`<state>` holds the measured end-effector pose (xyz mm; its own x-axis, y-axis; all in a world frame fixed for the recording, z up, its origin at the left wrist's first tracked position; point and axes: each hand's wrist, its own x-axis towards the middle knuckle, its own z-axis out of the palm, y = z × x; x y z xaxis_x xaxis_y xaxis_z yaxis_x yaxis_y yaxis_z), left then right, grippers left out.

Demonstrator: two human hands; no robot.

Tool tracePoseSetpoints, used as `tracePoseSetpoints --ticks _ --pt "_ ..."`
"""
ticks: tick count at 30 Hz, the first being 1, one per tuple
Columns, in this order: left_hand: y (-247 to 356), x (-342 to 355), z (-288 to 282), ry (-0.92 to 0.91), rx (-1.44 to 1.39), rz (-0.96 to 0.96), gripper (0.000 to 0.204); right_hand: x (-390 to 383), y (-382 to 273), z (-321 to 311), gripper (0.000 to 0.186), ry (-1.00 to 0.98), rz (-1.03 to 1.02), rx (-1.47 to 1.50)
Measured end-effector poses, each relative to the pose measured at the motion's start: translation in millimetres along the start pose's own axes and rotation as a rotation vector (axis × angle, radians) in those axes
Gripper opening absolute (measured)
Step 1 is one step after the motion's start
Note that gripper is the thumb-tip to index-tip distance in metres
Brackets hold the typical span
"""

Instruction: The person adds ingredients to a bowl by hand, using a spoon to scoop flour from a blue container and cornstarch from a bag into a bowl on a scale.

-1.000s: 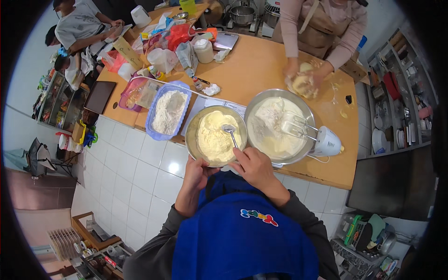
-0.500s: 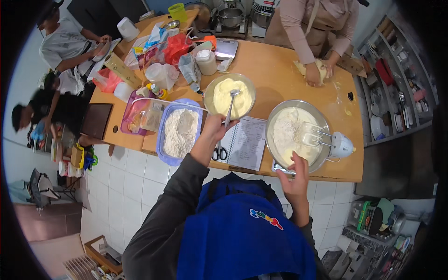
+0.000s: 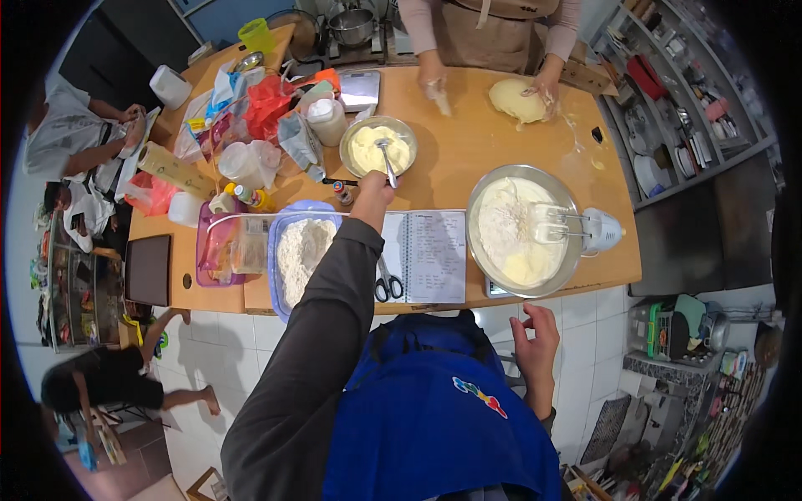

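My left hand [image 3: 375, 194] reaches forward and grips the near rim of a metal bowl [image 3: 343, 149] of pale yellow creamy mixture. A spoon [image 3: 387, 160] leans in this bowl, its handle end beside my fingers, which are partly hidden. Near the table's front edge, my right hand [image 3: 537, 342] hovers empty, fingers loosely bent and apart. Ahead of it stands a larger metal mixing bowl [image 3: 571, 269] with cream-coloured batter and a heap of flour [image 3: 501, 230]. A white hand mixer [image 3: 601, 230] rests on its right rim, beaters over the batter.
A lilac tub [image 3: 276, 275] of flour stands left of my forearm. Between tub and mixing bowl lie black-handled scissors [image 3: 389, 288] and an open notebook [image 3: 436, 259]. Bags and containers crowd the back left. Across the table, a co-worker's hand [image 3: 547, 88] touches dough [image 3: 515, 102].
The smaller bowl has moved away from me with my left hand at its rim. My right hand has drawn back from the mixing bowl. The co-worker's hands have moved apart.
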<state>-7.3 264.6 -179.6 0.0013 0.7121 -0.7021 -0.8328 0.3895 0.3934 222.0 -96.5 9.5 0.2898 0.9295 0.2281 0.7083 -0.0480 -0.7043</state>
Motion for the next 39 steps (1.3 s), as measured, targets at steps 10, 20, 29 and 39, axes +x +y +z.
tracePoseSetpoints --ticks 10,20,29,39 --pt "-2 -2 -14 0.021 -0.079 0.044 0.042 4 0 8 0.028 -0.039 0.002 -0.016" --pt "-10 -11 -11 0.103 -0.116 0.11 0.042 9 1 16 0.031 -0.11 -0.035 0.016" --pt "-4 -25 -17 0.096 0.162 0.16 0.062 13 -4 21 0.028 -0.186 -0.021 0.0" --pt "46 -174 -1 -0.214 0.338 0.373 0.036 24 -13 36 0.024 -0.205 -0.116 0.01"
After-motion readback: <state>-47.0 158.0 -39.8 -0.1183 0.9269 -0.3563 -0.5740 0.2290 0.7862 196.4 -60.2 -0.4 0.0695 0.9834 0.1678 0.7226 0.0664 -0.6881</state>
